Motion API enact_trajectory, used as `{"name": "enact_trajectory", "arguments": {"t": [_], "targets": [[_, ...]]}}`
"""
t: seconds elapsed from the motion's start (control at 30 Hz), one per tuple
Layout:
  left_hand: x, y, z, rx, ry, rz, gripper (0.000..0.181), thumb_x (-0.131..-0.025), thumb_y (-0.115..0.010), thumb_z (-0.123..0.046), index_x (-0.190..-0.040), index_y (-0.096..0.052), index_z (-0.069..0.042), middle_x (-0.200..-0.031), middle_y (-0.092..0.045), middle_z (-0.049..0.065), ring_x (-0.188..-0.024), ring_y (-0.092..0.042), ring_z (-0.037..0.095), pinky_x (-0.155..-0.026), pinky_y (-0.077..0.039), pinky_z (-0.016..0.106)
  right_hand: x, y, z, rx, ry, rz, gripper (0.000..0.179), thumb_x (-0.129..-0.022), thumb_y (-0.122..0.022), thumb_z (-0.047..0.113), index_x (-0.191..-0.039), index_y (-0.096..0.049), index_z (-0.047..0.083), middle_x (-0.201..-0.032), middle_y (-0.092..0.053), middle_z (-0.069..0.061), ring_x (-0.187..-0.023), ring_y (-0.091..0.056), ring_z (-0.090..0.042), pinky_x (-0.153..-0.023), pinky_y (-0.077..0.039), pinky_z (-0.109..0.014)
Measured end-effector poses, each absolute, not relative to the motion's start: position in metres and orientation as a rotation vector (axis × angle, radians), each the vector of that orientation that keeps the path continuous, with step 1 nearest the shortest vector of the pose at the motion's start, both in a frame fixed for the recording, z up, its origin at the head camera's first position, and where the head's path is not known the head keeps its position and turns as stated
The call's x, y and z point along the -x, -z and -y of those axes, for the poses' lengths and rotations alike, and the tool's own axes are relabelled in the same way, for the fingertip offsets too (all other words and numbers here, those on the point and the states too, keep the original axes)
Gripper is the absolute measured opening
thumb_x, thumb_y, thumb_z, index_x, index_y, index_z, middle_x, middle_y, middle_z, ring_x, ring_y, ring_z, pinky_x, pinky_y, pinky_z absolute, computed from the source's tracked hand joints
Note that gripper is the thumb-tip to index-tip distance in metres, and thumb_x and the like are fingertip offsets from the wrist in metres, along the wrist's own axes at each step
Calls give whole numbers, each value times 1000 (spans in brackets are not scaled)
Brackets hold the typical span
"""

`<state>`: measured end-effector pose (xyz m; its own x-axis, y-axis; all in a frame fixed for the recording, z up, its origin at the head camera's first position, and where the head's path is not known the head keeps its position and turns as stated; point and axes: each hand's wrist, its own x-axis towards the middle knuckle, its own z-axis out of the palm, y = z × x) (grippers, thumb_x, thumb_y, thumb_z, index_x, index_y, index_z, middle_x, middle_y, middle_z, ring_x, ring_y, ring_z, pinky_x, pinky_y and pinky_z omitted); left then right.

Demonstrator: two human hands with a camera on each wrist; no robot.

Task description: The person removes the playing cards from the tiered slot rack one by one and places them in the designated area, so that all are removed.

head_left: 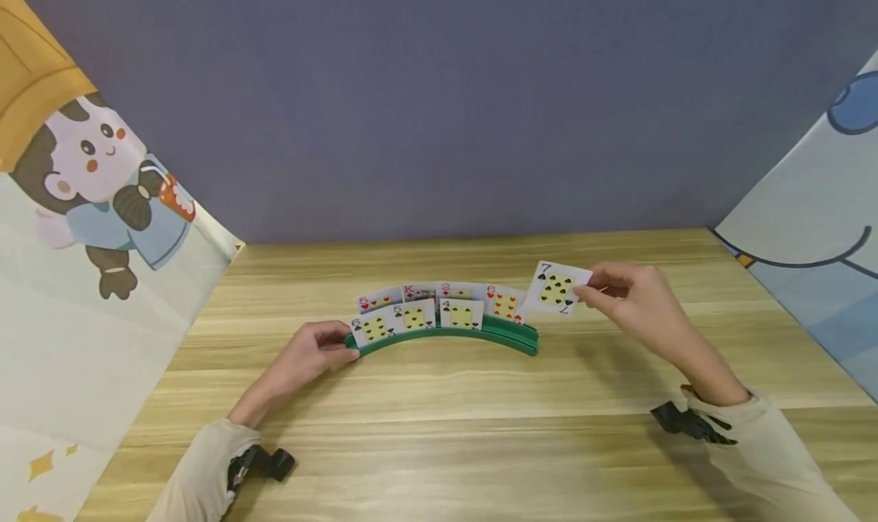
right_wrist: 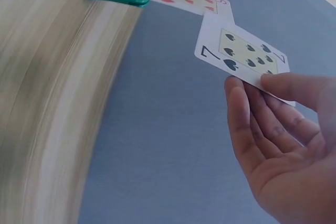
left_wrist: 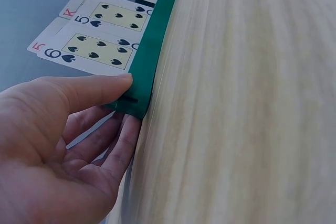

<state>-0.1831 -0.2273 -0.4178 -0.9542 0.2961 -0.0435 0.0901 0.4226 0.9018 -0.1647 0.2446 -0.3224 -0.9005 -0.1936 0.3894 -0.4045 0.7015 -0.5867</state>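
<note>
A curved green card holder [head_left: 509, 337] stands on the table with playing cards in two rows. Its front row shows the six [head_left: 373, 329], five [head_left: 414, 316] and four of spades [head_left: 461, 315]. Behind them stand the five of hearts [head_left: 376, 302], a red king [head_left: 417, 293], the two of diamonds [head_left: 456, 292] and, at the right, the six of hearts [head_left: 504, 302]. My left hand [head_left: 317, 350] grips the holder's left end, thumb [left_wrist: 105, 88] on the green edge. Raised just beyond the right end, my right hand [head_left: 634, 305] pinches the seven of spades [head_left: 554, 287] by its edge, face visible.
The wood-grain table [head_left: 439, 430] reaches back to a grey-blue wall [head_left: 439, 110]. A cartoon-printed side panel [head_left: 103, 202] borders it at the left, and another printed panel [head_left: 809, 217] at the right. Black wrist cameras [head_left: 264, 465] sit at both sleeves.
</note>
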Motion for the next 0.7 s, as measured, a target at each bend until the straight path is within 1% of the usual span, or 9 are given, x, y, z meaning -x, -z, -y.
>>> {"name": "enact_trajectory", "arguments": {"t": [0.17,0.27,0.37,0.47,0.57,0.7], "targets": [[185,418,229,-392,-1524,-2471,24,-85,-77,-8,-106,-70,2,-110,-68,19,-97,-67,26,-80,-56,25,172,326,-252,-453,-1018,2603,14,-94,-71,20,-88,-72,8,-78,-70,-5,-66,-64,-6,-55,-49,-21],[185,417,230,-399,-1518,-2469,24,-85,-77,-9,-105,-70,2,-109,-68,18,-97,-67,26,-79,-56,25,180,330,-254,-443,-1042,2593,13,-95,-70,17,-90,-71,5,-80,-71,-8,-65,-64,-6,-54,-50,-22],[185,417,231,-394,-1517,-2463,25,-85,-77,-10,-106,-70,2,-109,-68,18,-96,-67,25,-80,-56,25,187,333,-256,-446,-1073,2576,11,-95,-69,13,-94,-69,2,-83,-72,-12,-64,-65,-6,-55,-52,-22],[185,418,232,-397,-1517,-2464,25,-85,-78,-10,-106,-70,2,-109,-68,18,-96,-67,25,-80,-56,25,194,337,-257,-448,-1091,2586,12,-96,-68,13,-96,-68,1,-86,-72,-14,-65,-66,-7,-57,-53,-23],[185,418,232,-403,-1519,-2465,26,-86,-77,-10,-107,-70,2,-109,-68,18,-96,-67,26,-80,-56,25,203,340,-256,-454,-1135,2614,14,-97,-67,14,-99,-68,0,-89,-72,-15,-67,-68,-12,-60,-56,-25],[184,418,230,-398,-1526,-2464,26,-85,-77,-9,-107,-70,2,-109,-68,18,-96,-67,25,-80,-57,25,215,344,-254,-461,-1240,2643,17,-97,-66,12,-104,-68,-4,-90,-72,-18,-72,-70,-26,-61,-58,-26]]}}
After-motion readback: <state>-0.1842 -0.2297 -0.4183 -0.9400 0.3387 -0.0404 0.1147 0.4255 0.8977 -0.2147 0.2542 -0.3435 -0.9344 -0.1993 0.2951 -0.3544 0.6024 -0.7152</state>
